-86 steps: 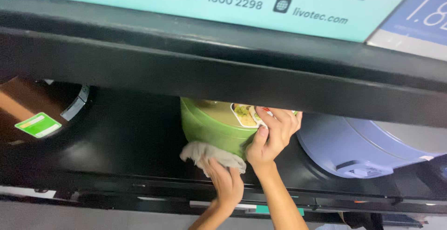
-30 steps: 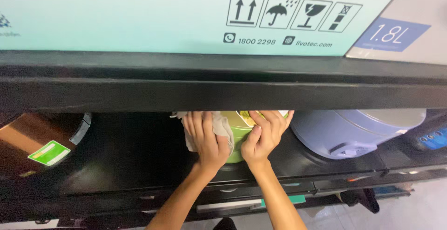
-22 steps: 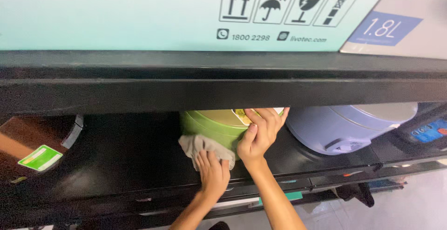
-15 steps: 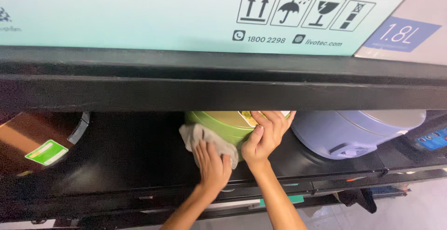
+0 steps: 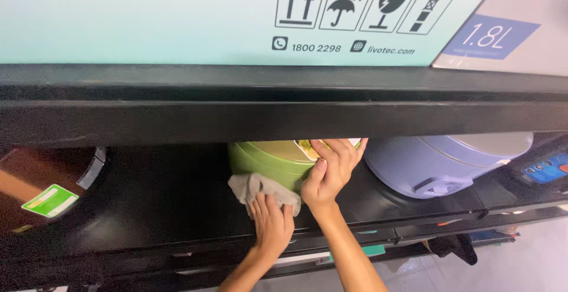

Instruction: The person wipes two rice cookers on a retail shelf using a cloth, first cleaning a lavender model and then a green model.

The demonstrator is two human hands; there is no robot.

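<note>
The green cooker (image 5: 269, 160) has a smooth, glossy shell, seemingly plastic. The grey cloth (image 5: 255, 187) looks soft and matt. The lilac cooker (image 5: 441, 165) is smooth satin plastic; the black shelf (image 5: 177, 120) is matt.

Green cooker and my grey cloth on the lower shelf

The green cooker (image 5: 269, 160) is round and glossy with a gold-toned lid, sitting upright on the dark shelf, its upper part hidden behind the black shelf edge. The grey cloth (image 5: 258, 186) is crumpled and pressed flat against the cooker's front wall, low down and left of centre.
</note>
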